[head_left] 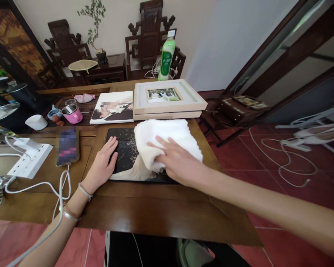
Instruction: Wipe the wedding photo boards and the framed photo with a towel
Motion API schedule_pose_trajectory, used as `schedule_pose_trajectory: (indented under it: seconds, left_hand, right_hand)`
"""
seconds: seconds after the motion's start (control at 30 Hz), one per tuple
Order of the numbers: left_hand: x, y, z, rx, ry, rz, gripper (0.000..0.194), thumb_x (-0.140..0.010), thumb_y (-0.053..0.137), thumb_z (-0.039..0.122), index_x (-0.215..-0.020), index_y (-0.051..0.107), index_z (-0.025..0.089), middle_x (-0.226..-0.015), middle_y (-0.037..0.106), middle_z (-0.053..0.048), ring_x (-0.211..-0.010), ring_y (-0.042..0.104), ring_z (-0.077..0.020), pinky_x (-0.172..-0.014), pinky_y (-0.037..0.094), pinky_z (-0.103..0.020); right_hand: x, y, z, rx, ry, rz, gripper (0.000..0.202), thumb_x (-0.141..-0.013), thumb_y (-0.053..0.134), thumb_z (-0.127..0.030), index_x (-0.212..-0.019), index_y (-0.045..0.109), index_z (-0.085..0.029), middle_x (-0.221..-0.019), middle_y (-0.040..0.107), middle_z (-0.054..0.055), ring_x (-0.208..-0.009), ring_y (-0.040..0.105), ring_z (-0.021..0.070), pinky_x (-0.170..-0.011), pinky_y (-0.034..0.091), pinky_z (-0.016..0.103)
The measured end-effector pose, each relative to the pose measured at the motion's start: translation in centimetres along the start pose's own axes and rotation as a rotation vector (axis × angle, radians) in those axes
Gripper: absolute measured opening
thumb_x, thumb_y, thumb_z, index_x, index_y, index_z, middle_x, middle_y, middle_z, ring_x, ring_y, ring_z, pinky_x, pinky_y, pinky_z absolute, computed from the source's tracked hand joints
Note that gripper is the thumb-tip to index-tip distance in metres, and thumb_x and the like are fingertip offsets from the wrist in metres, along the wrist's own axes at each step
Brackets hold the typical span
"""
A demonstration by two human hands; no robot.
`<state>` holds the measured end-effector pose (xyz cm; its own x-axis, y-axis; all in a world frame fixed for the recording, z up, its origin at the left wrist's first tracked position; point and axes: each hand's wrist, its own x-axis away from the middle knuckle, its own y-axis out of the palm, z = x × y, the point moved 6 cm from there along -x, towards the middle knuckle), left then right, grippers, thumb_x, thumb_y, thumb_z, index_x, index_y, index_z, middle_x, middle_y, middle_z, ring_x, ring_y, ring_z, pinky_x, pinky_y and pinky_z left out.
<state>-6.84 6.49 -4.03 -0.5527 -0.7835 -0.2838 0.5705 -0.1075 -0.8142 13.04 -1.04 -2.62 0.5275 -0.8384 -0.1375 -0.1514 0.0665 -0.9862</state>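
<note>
A dark photo panel (pixel 122 148) lies flat on the wooden table, showing pale speckles and a light, gown-like shape. My left hand (pixel 105 163) rests with its fingers stretched over the panel's left edge. Across the panel's right part spreads a fluffy white towel (pixel 167 133), hiding much of the picture. My right hand (pixel 178 159) presses on this towel and grips a fold of it, some fingers laid on top and others tucked at the fold.
Behind the panel are stacked white picture frames (pixel 169 107), another photo panel (pixel 113 107) and a green bottle (pixel 167 55). To the left are a phone (pixel 68 145), a power strip (pixel 30 159) with loose white cables, a pink mug (pixel 72 114) and a white cup (pixel 36 122).
</note>
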Motion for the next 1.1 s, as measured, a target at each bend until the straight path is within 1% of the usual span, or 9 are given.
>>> schedule_pose_trajectory:
  seconds: [0.13,0.27,0.4,0.47,0.53,0.63,0.73,0.97,1.1]
  left_hand:
    - [0.0,0.0,-0.1,-0.011,0.004,0.005,0.046,-0.097,0.039,0.03,-0.136,0.052,0.01,-0.149,0.044,-0.017,-0.143,0.035,-0.0262,-0.118,0.027,-0.049]
    - [0.0,0.1,-0.1,-0.007,0.006,0.004,0.045,-0.097,0.039,0.03,-0.137,0.051,0.014,-0.15,0.044,-0.014,-0.143,0.035,-0.0262,-0.118,0.027,-0.051]
    - [0.0,0.0,0.0,-0.008,-0.002,-0.003,0.046,-0.098,0.039,0.03,-0.138,0.051,0.013,-0.15,0.043,-0.015,-0.143,0.034,-0.026,-0.118,0.027,-0.05]
    - [0.0,0.0,0.1,-0.018,0.002,-0.005,0.046,-0.098,0.038,0.03,-0.137,0.051,0.01,-0.15,0.043,-0.017,-0.143,0.033,-0.0254,-0.119,0.027,-0.049]
    - [0.0,0.1,0.1,-0.025,0.004,-0.004,0.047,-0.098,0.038,0.03,-0.137,0.051,0.008,-0.149,0.044,-0.017,-0.143,0.033,-0.0252,-0.119,0.027,-0.048]
    - [0.0,0.1,0.0,-0.021,-0.001,-0.003,0.046,-0.098,0.038,0.03,-0.138,0.051,0.01,-0.15,0.043,-0.016,-0.143,0.034,-0.0253,-0.118,0.028,-0.05]
    - [0.0,0.1,-0.1,-0.013,-0.003,0.002,0.046,-0.098,0.038,0.031,-0.138,0.05,0.012,-0.15,0.043,-0.016,-0.143,0.034,-0.025,-0.118,0.028,-0.05]
    - [0.1,0.1,-0.1,-0.007,0.001,-0.008,0.047,-0.098,0.037,0.031,-0.138,0.05,0.01,-0.15,0.043,-0.017,-0.144,0.033,-0.025,-0.118,0.027,-0.05]
    - [0.0,0.1,0.0,-0.01,0.009,-0.008,0.048,-0.097,0.037,0.03,-0.137,0.05,0.007,-0.149,0.043,-0.019,-0.143,0.033,-0.0257,-0.119,0.027,-0.049]
  right_hand:
    - [3.2,0.6,-4.1,-0.058,-0.11,0.121,0.034,-0.069,0.051,0.001,-0.09,0.073,-0.015,-0.146,0.048,0.012,-0.138,0.033,0.0418,-0.108,0.032,0.065]
    - [5.7,0.4,-7.6,-0.098,-0.198,0.247,0.021,-0.079,0.057,-0.007,-0.07,0.071,-0.019,-0.142,0.054,0.01,-0.137,0.036,0.0407,-0.108,0.034,0.065]
    - [6.4,-0.4,-8.8,-0.104,-0.254,0.298,0.027,-0.085,0.059,-0.014,-0.06,0.067,-0.02,-0.137,0.059,0.009,-0.133,0.042,0.04,-0.105,0.039,0.063]
    - [6.1,-0.6,-8.3,-0.111,-0.261,0.268,0.025,-0.085,0.057,-0.013,-0.065,0.07,-0.02,-0.137,0.058,0.008,-0.133,0.043,0.0404,-0.105,0.039,0.063]
    - [5.1,-0.5,-7.2,-0.119,-0.244,0.174,0.022,-0.082,0.055,-0.008,-0.077,0.073,-0.019,-0.14,0.055,0.009,-0.135,0.04,0.0403,-0.107,0.038,0.063]
    - [2.8,-0.2,-4.9,-0.108,-0.199,0.008,0.041,-0.073,0.051,0.002,-0.102,0.073,-0.016,-0.145,0.05,0.011,-0.138,0.034,0.0395,-0.108,0.035,0.063]
    - [0.1,-0.3,-2.2,-0.071,-0.185,-0.052,0.056,-0.069,0.048,0.007,-0.116,0.068,-0.016,-0.147,0.047,0.013,-0.139,0.032,0.0388,-0.108,0.034,0.064]
    - [-4.4,-0.3,3.1,-0.004,-0.149,-0.049,0.055,-0.069,0.047,0.007,-0.117,0.065,-0.014,-0.146,0.048,0.014,-0.139,0.035,0.0348,-0.108,0.036,0.059]
    - [-5.4,0.0,4.0,0.039,-0.105,-0.055,0.052,-0.071,0.046,0.006,-0.117,0.065,-0.011,-0.148,0.045,0.016,-0.14,0.033,0.0366,-0.109,0.034,0.059]
